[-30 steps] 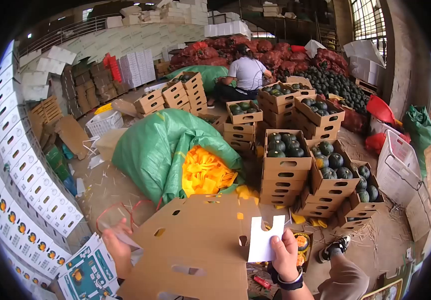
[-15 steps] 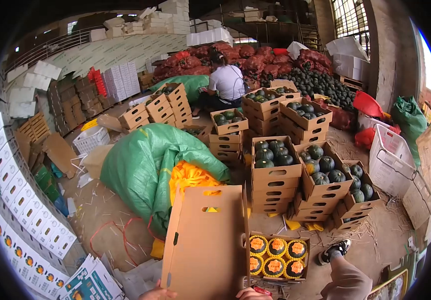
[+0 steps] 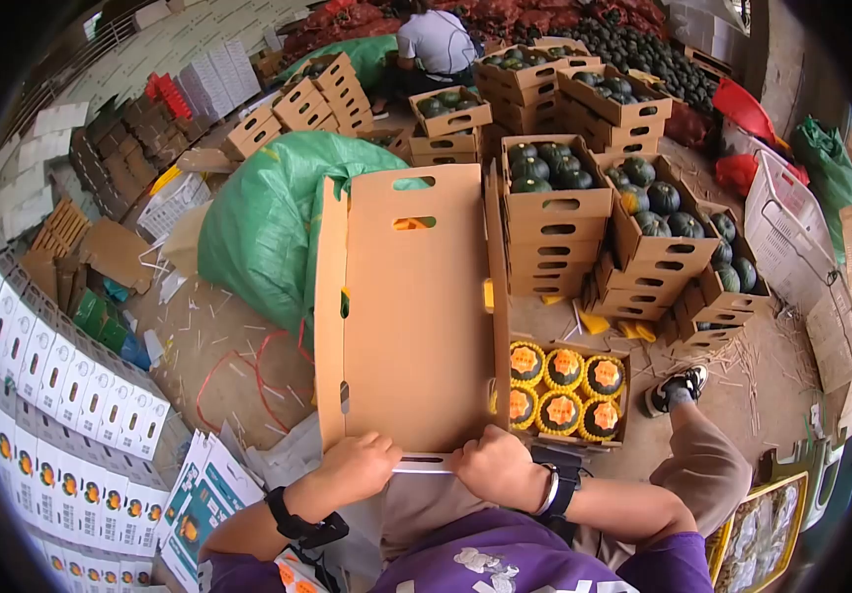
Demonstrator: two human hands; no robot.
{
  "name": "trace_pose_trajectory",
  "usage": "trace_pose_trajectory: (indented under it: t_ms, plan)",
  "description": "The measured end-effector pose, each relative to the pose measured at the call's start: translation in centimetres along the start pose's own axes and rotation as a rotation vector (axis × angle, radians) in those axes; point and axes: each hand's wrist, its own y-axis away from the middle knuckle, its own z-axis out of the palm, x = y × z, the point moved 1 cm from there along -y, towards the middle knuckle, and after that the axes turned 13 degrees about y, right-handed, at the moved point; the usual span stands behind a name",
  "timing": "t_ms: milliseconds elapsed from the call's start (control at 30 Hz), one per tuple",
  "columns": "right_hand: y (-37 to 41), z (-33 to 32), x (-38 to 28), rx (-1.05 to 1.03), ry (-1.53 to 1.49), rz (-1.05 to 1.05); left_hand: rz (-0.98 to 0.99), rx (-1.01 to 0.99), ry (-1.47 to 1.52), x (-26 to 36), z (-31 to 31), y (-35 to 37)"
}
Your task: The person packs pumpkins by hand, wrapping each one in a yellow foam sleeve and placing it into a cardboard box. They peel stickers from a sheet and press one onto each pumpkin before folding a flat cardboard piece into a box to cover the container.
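Cardboard sheet [image 3: 416, 316], an unfolded box with creases and slot holes, stands tilted on edge before the person's lap. The left hand [image 3: 352, 472] and right hand [image 3: 495, 466] are both closed on its near edge, side by side. It looks light and stiff, yet likely to buckle at the creases, so edge grips close to a crease suit it. Just right of it, an open box [image 3: 625, 400] holds netted squashes [image 3: 559, 390]; a green sack [image 3: 258, 217] lies behind.

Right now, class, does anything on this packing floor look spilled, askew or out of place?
Yes. A red cord lies in loose loops on the floor beside the green sack, and straw is scattered by the stacked boxes. The carton held by the left hand and right hand looks sound.
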Motion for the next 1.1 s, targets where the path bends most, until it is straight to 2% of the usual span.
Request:
trace_pose_trajectory:
  t_ms: [33, 67, 100, 167, 200, 233, 267, 300, 333, 367, 433, 467, 500, 533, 600, 633, 667, 700, 767, 800, 833, 867, 900, 933, 967, 1000, 1033, 1067, 1100]
  plan:
    - [0.3, -0.2, -0.4, -0.028, -0.14, -0.016, -0.009, -0.032, 0.007, 0.8, 0.4, 0.8]
    - [0.7, -0.9, -0.7, -0.224, -0.155, -0.081, 0.022, -0.045, -0.013, 2.0, 0.4, 1.3]
    - [1.1, -2.2, -0.4, -0.227, -0.17, -0.082, 0.056, -0.054, -0.032, 3.4, 0.4, 1.6]
    - [1.7, -4.0, 0.6, -0.525, -0.392, -0.238, 0.139, -0.027, -0.016, 5.2, 1.8, 2.9]
    - [2.3, -3.2, 1.4, -0.058, -0.332, -0.091, 0.138, -0.049, -0.008, 5.5, 3.4, 3.7]
    - [1.3, -5.7, 3.8, 0.302, -0.117, 0.152, 0.137, -0.075, 0.004, 5.7, 4.6, 4.2]
    - [0.4, -6.6, 6.7, 0.521, -0.035, 0.431, 0.148, -0.106, 0.002, 5.7, 4.7, 4.6]
    - [-0.7, -6.2, 10.0, 0.671, -0.025, 0.647, 0.166, -0.132, 0.149, 5.8, 4.8, 4.9]
    - [-1.9, -3.9, 13.2, 0.634, -0.45, 0.661, 0.185, -0.155, 0.293, 5.8, 4.7, 4.9]
    - [-2.3, -1.7, 15.4, 0.598, -0.875, 0.662, 0.207, -0.192, 0.287, 5.5, 2.9, 4.9]
    - [-3.0, -0.9, 15.4, 0.481, -0.888, 0.591, 0.133, -0.231, 0.891, 4.0, -3.6, 5.2]
    - [-3.1, -0.4, 15.0, 0.465, -0.889, 0.367, 0.034, 0.089, 1.075, 2.0, -5.4, 6.5]
    - [-3.3, -1.3, 14.6, 0.329, -1.068, 0.342, 0.053, 0.592, 1.12, -0.2, -6.4, 5.8]
    - [-3.8, -1.5, 14.7, 0.266, -1.137, 0.309, 0.047, 0.582, 1.132, -3.0, -6.6, 4.2]
    - [-5.6, -1.0, 14.1, 0.202, -1.233, 0.279, -0.031, 0.713, 1.394, -10.5, -7.0, -0.7]
    - [-6.8, -0.8, 14.0, 0.117, -1.176, 0.264, -0.059, 0.783, 1.516, -12.6, -7.4, -2.6]
    - [-7.5, -0.5, 14.5, 0.04, -1.107, 0.255, -0.046, 0.77, 1.511, -12.9, -7.9, -4.5]
    - [-7.8, 0.3, 15.4, 0.055, -1.101, 0.273, 0.043, 0.724, 1.545, -12.7, -8.1, -6.6]
    - [-7.7, 2.2, 16.6, 0.465, -0.874, 0.568, 0.114, 0.671, 1.595, -13.1, -7.4, -7.8]
    - [-7.6, 2.4, 17.3, 0.496, -1.068, 0.558, 0.125, 0.684, 1.433, -13.6, -7.7, -8.1]
    - [-7.6, 2.6, 17.5, 0.499, -1.06, 0.567, 0.133, 0.697, 1.27, -13.9, -8.0, -8.5]
    - [-7.5, 2.9, 17.4, 0.717, -1.226, 0.652, 0.217, 0.744, 1.37, -13.8, -7.4, -9.2]
    - [-7.5, 3.0, 17.4, 0.944, -1.387, 0.729, 0.221, 0.747, 1.371, -13.2, -6.7, -9.8]
    - [-7.3, 2.3, 17.0, 1.027, -1.529, 0.809, 0.188, 0.954, 1.28, -12.6, -5.9, -10.1]
    - [-6.8, 2.3, 17.0, 1.024, -1.538, 0.807, 0.144, 1.154, 1.175, -11.9, -5.1, -10.1]
    - [-6.1, 2.6, 16.9, 0.937, -1.679, 0.733, 0.176, 1.247, 1.082, -10.8, -5.2, -10.3]
    - [-5.5, 2.0, 16.5, 0.846, -1.815, 0.656, 0.162, 1.242, 1.073, -10.8, -5.7, -10.4]
    - [-4.8, 1.1, 16.2, 0.734, -1.781, 0.551, 0.408, 0.959, 1.484, -10.7, -6.0, -10.7]
    - [-4.7, 1.4, 16.8, 0.647, -1.69, 0.284, 0.657, 0.62, 1.859, -10.4, -6.0, -10.7]
